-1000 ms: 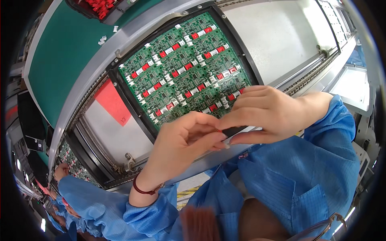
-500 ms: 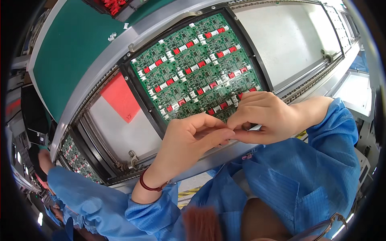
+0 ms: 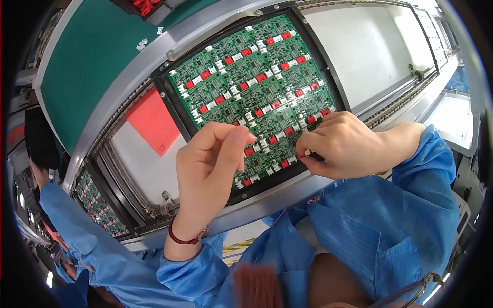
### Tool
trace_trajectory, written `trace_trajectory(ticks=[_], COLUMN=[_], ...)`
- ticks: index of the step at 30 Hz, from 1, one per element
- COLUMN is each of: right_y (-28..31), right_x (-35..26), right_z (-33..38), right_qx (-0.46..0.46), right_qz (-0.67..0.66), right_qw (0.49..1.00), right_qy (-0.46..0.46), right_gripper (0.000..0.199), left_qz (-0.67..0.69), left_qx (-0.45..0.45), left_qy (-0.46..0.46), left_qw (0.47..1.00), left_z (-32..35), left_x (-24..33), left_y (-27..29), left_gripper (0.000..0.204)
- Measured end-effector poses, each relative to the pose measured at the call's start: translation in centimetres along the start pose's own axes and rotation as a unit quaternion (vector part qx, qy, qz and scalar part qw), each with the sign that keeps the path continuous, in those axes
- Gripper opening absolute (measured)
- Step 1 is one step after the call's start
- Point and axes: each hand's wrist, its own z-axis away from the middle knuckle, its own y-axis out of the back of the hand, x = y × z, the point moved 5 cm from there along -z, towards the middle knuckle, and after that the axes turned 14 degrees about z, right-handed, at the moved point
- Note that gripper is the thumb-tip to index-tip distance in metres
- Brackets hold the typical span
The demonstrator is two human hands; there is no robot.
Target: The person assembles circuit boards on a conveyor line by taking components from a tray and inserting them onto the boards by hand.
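A panel of green circuit boards [image 3: 246,92] lies in a black frame [image 3: 177,114], with rows of small red and white connectors [image 3: 251,82] standing on it. Over the panel's near left part is my left hand [image 3: 208,161], thumb and forefinger pressed together; whether anything small is between them is hidden. My right hand [image 3: 349,146] is over the near right corner of the panel, its fingers curled in a pinch close to a red and white connector. What those fingertips grip cannot be made out.
The frame rests on a conveyor with chain rails [image 3: 382,114]. A red sheet [image 3: 154,123] lies left of it. Beyond the rail is a green work surface [image 3: 97,72] with loose white connectors [image 3: 141,44] and a bin of red parts [image 3: 146,6]. Another person's blue sleeve [image 3: 87,226] is at left.
My hands were together at the panel's near edge and have moved apart. The left went left and up; the right stayed near the corner. The other person's arm at left shifted.
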Motion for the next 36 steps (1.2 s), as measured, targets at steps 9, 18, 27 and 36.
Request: trace_trajectory(ticks=[9,18,27,36], right_y=[0.0,0.1,0.1,1.2], right_x=[-0.5,-0.3,-1.0,0.2], right_z=[-0.1,-0.2,-0.2,-0.7], right_qx=[-0.028,-0.022,-0.023,-0.059], right_qz=[-0.002,0.012,0.036,-0.006], right_qw=[1.000,1.000,0.999,0.998], right_qy=[0.000,-0.017,-0.021,0.019], right_gripper=[0.009,0.008,0.008,0.010], left_qz=[-0.037,-0.062,-0.087,-0.127], left_qx=[-0.001,0.009,0.015,0.002], left_qy=[-0.010,-0.034,-0.047,-0.030], left_qw=[0.999,0.997,0.995,0.991], left_z=[0.3,0.3,0.8,-0.1], left_x=[0.0,-0.2,-0.1,0.2], left_y=[0.5,1.0,1.7,1.8], left_gripper=[0.018,0.017,0.016,0.019])
